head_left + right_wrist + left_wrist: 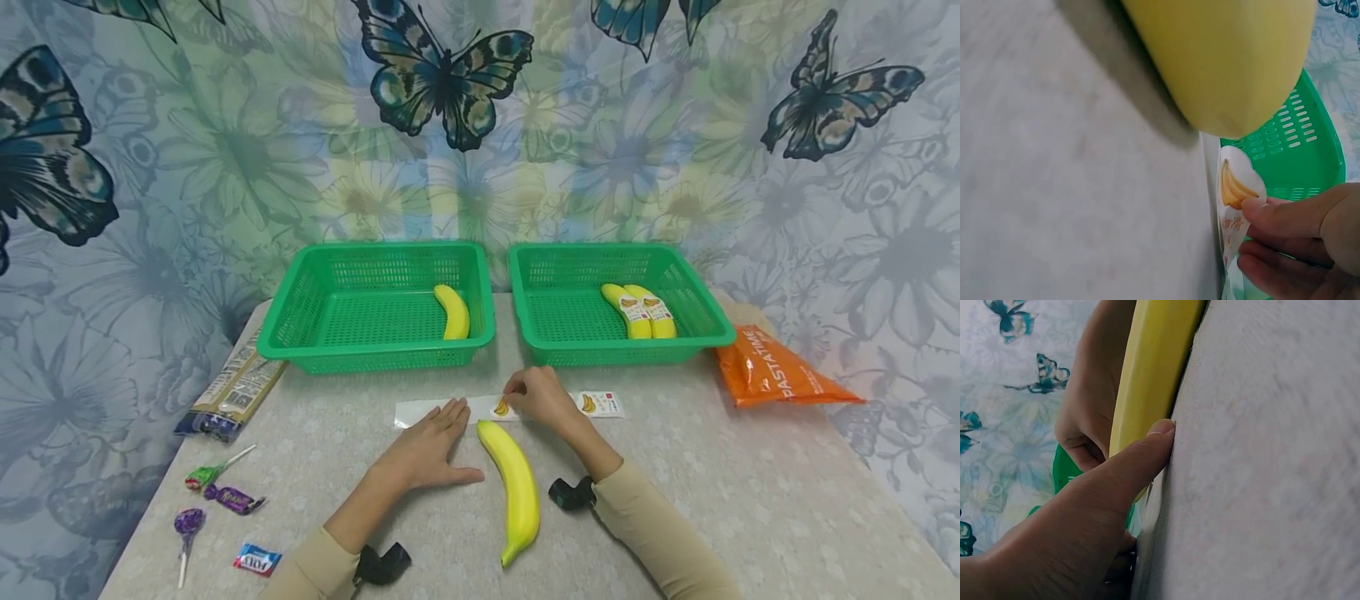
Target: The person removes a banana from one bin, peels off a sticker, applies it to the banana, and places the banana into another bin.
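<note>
A white backing strip [411,412] with banana-picture stickers lies across the table behind a loose yellow banana [516,487]. My left hand [427,454] rests flat on the strip's left part, fingers straight, thumb out toward the banana's far end. With thumb and fingertips my right hand [543,402] pinches a banana sticker [1235,181], whose edge curls up in the right wrist view. Another sticker [600,404] shows on the strip to the right of that hand. In the left wrist view the banana [1154,369] hides part of my right hand.
Behind stand two green baskets: the left basket [375,360] holds one plain banana [453,312], the right basket [622,357] two labelled bananas [637,315]. An orange bag [780,371] lies right. At left are a gold-and-blue packet [232,387] and several candies [234,500].
</note>
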{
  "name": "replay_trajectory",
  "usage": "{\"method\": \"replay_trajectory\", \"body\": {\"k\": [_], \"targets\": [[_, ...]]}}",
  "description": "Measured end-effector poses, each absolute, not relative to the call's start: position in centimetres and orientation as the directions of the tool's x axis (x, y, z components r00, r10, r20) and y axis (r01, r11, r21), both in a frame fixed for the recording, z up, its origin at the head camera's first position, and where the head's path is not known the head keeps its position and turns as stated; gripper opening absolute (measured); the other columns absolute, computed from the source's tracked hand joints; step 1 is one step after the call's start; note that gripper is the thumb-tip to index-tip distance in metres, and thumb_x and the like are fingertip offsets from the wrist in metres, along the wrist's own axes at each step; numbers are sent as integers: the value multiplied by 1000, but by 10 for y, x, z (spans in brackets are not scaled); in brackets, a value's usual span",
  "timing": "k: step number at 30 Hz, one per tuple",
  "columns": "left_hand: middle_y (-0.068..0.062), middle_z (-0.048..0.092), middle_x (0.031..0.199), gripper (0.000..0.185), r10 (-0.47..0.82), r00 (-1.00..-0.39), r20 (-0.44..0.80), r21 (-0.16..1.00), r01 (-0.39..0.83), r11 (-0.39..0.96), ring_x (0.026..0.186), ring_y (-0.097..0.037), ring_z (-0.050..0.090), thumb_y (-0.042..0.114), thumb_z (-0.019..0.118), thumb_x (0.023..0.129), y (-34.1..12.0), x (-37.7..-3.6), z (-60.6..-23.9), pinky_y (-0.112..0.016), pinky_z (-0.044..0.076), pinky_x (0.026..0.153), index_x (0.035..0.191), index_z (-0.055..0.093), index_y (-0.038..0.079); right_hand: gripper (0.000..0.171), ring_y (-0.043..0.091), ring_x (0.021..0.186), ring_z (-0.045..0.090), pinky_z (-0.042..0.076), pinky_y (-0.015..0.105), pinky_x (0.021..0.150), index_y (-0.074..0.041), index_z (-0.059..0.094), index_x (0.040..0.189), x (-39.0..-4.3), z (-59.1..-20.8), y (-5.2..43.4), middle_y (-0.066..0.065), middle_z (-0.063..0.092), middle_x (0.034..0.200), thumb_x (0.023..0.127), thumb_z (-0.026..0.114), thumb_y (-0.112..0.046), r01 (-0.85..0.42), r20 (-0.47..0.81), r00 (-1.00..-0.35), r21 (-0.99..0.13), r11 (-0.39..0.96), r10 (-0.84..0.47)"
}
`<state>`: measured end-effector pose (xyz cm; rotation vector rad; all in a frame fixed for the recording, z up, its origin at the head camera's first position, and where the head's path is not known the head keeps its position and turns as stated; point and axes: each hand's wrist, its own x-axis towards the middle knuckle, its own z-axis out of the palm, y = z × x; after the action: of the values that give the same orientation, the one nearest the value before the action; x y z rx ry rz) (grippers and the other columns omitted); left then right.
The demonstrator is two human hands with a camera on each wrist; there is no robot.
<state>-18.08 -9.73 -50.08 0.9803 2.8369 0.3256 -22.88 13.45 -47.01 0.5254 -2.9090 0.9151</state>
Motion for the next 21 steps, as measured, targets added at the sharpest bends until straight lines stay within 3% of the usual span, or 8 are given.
{"method": "replay_trajectory", "body": {"k": [7,15,21], "targets": [[-15,27,160,104,617,-785,-43,248,590,768,149,-28,26,74,57,80,-97,-180,-499,-43,26,121,151,33,0,5,12,74,69,56,25,67,-9,77,83,-220,-463,143,0,75,77,84,75,-14,-356,195,-935,-543,760,-298],[-16,24,161,107,607,-794,-40,259,578,774,150,-28,22,75,58,79,-98,-180,-502,-42,24,122,151,31,0,5,10,68,68,53,20,57,-10,77,84,-210,-449,155,1,75,79,86,74,-13,-321,201,-947,-611,724,-251],[-17,22,161,111,601,-799,-26,277,572,772,151,-30,21,77,58,78,-97,-181,-503,-48,20,123,151,30,-1,6,11,71,70,54,20,59,-10,77,88,-201,-443,161,3,76,83,85,75,-16,-276,208,-961,-661,697,-183]]}}
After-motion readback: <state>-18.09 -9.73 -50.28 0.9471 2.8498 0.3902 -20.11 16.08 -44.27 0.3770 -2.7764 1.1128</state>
